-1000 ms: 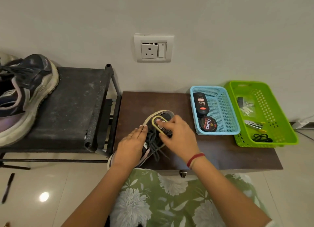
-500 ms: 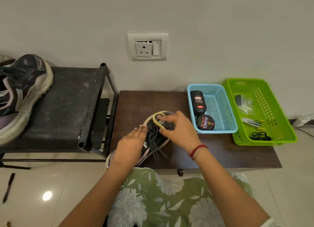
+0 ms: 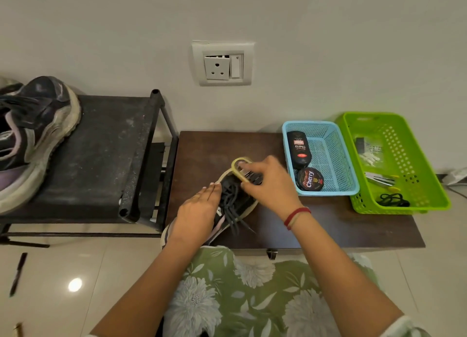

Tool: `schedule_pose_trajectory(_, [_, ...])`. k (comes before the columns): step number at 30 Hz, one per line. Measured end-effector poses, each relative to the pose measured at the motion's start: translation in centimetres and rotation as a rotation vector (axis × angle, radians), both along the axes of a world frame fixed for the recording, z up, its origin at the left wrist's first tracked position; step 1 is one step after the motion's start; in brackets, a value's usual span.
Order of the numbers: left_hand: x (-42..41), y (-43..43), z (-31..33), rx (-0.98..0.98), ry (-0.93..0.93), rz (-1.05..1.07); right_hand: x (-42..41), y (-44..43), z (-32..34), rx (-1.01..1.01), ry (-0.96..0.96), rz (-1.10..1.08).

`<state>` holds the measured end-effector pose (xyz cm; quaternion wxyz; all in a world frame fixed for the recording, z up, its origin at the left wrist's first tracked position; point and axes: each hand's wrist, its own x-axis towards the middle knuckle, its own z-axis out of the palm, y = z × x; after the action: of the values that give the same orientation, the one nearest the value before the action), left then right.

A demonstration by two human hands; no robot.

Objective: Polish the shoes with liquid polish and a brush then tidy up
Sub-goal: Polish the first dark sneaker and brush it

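Fingers (image 3: 252, 185) of right hand (image 3: 271, 185) clenched on brush (image 3: 242, 170), working shoe (image 3: 235, 203) toe; left hand (image 3: 199, 210) flat, steadying it on table (image 3: 328, 225). Polishing underway. At 2 o'clock, liquid polish (image 3: 299, 148) in blue basket (image 3: 333, 160). At 10 o'clock, second shoe (image 3: 35, 134) waits; tidying remains.

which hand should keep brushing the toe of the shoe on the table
Right. The right hand already grips the brush over the shoe toe, while the left hand lies flat, steadying it.
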<state>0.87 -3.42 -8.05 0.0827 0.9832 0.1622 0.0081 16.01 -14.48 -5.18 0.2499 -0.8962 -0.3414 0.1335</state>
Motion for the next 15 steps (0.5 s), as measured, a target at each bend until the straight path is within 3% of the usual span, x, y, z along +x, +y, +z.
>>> schedule_pose_trajectory(2, [0.0, 0.1, -0.1, 0.001, 0.007, 0.003, -0.5, 0.1, -0.2, -0.049, 0.070, 0.034])
schedule_pose_trajectory(5, [0.1, 0.0, -0.1, -0.022, 0.030, 0.024, -0.1, -0.1, -0.2, -0.075, -0.133, -0.146])
schedule_pose_trajectory(8, [0.0, 0.1, -0.2, -0.057, 0.013, 0.043, -1.1, 0.3, -0.3, 0.058, -0.069, 0.009])
schedule_pose_trajectory(10, [-0.1, 0.2, -0.1, -0.062, 0.002, 0.047, -1.2, 0.3, -0.4, 0.014, -0.044, 0.090])
schedule_pose_trajectory(13, [-0.1, 0.0, -0.1, -0.060, -0.007, 0.067, 1.1, -0.5, -0.3, -0.067, -0.284, -0.137])
schedule_pose_trajectory(15, [-0.1, 0.1, -0.3, -0.124, -0.054, 0.126, 1.5, -0.9, -0.1, 0.032, -0.189, -0.175])
